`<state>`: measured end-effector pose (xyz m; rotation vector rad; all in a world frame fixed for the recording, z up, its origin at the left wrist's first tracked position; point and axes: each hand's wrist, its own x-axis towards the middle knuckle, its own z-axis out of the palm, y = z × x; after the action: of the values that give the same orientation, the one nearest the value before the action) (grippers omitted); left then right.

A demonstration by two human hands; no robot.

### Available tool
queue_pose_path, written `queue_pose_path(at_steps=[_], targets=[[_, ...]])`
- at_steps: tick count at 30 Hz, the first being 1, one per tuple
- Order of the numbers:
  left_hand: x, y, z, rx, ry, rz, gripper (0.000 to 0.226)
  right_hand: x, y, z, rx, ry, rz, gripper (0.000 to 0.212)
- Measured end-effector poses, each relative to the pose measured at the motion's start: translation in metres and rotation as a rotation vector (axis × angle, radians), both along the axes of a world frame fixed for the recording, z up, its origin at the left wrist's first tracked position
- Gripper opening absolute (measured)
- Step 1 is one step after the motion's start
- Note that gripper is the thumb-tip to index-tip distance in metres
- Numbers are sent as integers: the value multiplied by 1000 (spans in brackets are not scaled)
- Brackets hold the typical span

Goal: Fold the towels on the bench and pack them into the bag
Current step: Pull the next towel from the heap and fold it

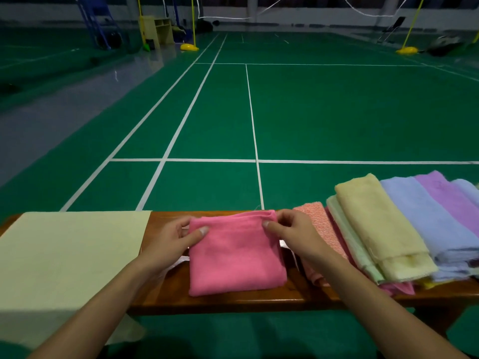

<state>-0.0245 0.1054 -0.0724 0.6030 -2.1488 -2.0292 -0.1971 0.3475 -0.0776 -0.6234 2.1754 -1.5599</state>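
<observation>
A folded pink towel (234, 257) lies on the wooden bench (233, 300) in front of me. My left hand (172, 240) pinches its far left corner, thumb on top. My right hand (290, 233) pinches its far right corner the same way. To the right a pile of towels overlaps along the bench: an orange one (315, 218), a pale green one (348, 237), a yellow one (375, 224), a blue one (427, 216) and a purple one (445, 193). A flat pale yellow cloth bag (67, 263) covers the bench's left end and hangs over its front edge.
Beyond the bench stretches a green sports court with white lines (254, 141). Yellow net posts (193, 24) and a small cabinet (158, 29) stand far off. A white strap (181, 260) shows under the pink towel's left side.
</observation>
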Motion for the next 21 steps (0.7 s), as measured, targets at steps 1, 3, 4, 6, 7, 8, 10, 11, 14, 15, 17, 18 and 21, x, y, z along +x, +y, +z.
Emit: queue_pose_path(at_steps=[1, 3, 4, 6, 7, 8, 10, 11, 14, 15, 17, 18, 21], targets=[[-2, -1, -3, -41, -11, 5, 21, -3, -5, -2, 6, -6, -6, 15], [-7, -3, -9, -140, -27, 4, 20, -8, -13, -9, 21, -18, -25, 18], [-9, -4, -11, -184, -29, 8, 21, -10, -17, -13, 38, -12, -37, 19], [-13, -8, -14, -285, -40, 44, 21, -12, -24, -19, 80, 15, -48, 22], [-14, -10, -15, -348, -52, 63, 22, -11, -28, -22, 100, 19, -52, 25], [-16, -12, -17, -400, -65, 76, 22, -12, -30, -24, 120, 21, -60, 26], [-20, -16, -22, -468, -95, 92, 23, -14, -34, -28, 151, 36, -88, 28], [-23, -18, -25, -485, -109, 106, 23, -15, -36, -30, 165, 44, -102, 28], [-31, -19, -29, -504, -143, 139, 24, -18, -38, -37, 196, 94, -126, 30], [-35, -19, -29, -528, -153, 148, 24, -18, -38, -39, 205, 126, -130, 31], [-41, -20, -30, -671, -204, 157, 27, -19, -39, -41, 222, 195, -135, 30], [-44, -22, -31, -777, -247, 154, 29, -19, -39, -41, 232, 231, -139, 28], [-46, -24, -34, -1036, -342, 148, 29, -20, -38, -43, 283, 349, -145, 23]])
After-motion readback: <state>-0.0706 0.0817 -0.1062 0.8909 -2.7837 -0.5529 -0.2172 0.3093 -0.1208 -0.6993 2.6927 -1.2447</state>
